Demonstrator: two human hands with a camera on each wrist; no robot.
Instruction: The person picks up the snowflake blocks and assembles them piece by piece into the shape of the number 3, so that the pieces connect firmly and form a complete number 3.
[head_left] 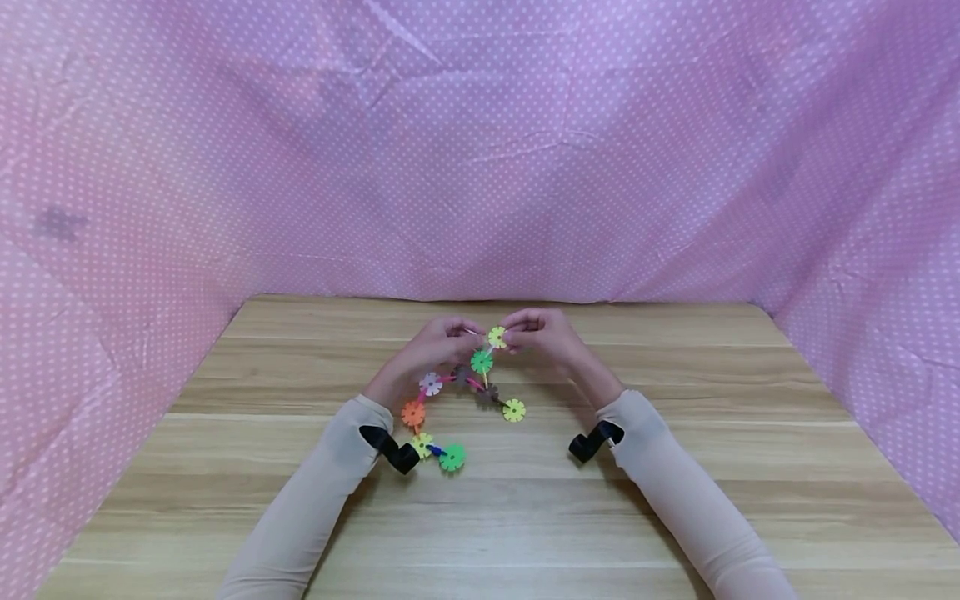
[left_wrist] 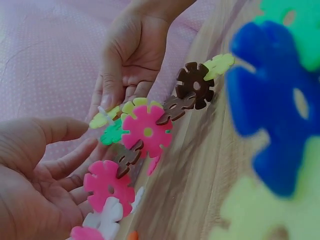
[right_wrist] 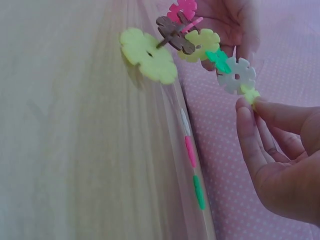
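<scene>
Chain of notched discs (head_left: pixel 461 376), many-coloured, one: suspended between and below the fingers of both hands. Right hand (head_left: pixel 546 332): thumb and fingers clamped on the yellow end disc (head_left: pixel 496 337). Left hand (head_left: pixel 442 343): thumb and fingers apart, just beside the same end; contact with the chain cannot be told. Green disc (head_left: pixel 482 362), one: just below the right fingertips. Second yellow disc (head_left: pixel 513 410), one: at the tip of a short branch, farther below the right fingers. Orange disc (head_left: pixel 412 413), one: below the left fingers, near that wrist; a mere sliver in the left wrist view. Pink discs, two: full-faced beside the left fingers in the left wrist view, edge-on in the head view. Blue disc (left_wrist: pixel 275 105), one: broad and blurred in the left wrist view, a narrow link in the head view. Slim pieces (right_wrist: pixel 190 151), white, pink and green, three: by the edge of the bench (right_wrist: pixel 90 150), left of the right fingers in the right wrist view only; kind uncertain.
</scene>
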